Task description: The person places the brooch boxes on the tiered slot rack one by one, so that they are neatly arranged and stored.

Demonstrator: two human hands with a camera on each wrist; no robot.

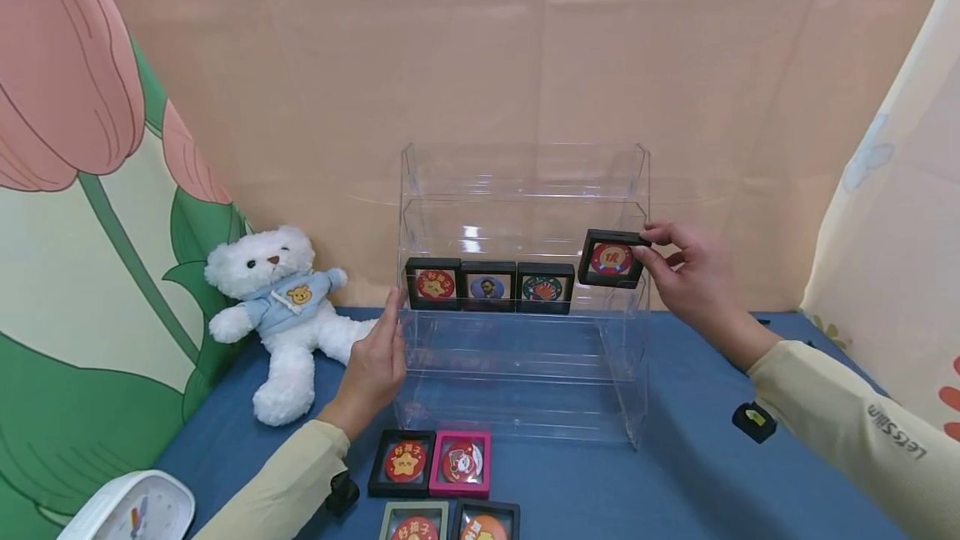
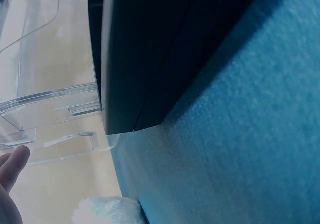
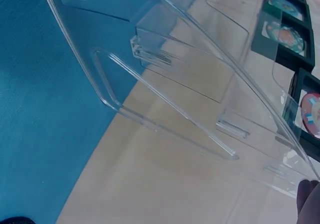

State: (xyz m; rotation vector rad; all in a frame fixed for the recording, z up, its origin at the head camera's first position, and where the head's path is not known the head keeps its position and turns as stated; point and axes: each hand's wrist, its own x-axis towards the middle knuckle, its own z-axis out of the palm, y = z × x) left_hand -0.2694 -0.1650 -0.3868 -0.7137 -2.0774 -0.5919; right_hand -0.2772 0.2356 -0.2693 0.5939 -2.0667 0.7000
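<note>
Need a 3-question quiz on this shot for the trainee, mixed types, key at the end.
1. Multiple choice: what does the right hand pinch?
a) a pink-framed badge
b) a black-framed badge
c) nothing

2. True or false: in the head view, the white teddy bear is to the left of the clear rack.

3. Count: in the head view, how many framed badges stand side by side on the clear rack, to the left of the pinched one?

Key: 1. b; 2. true; 3. three.
</note>
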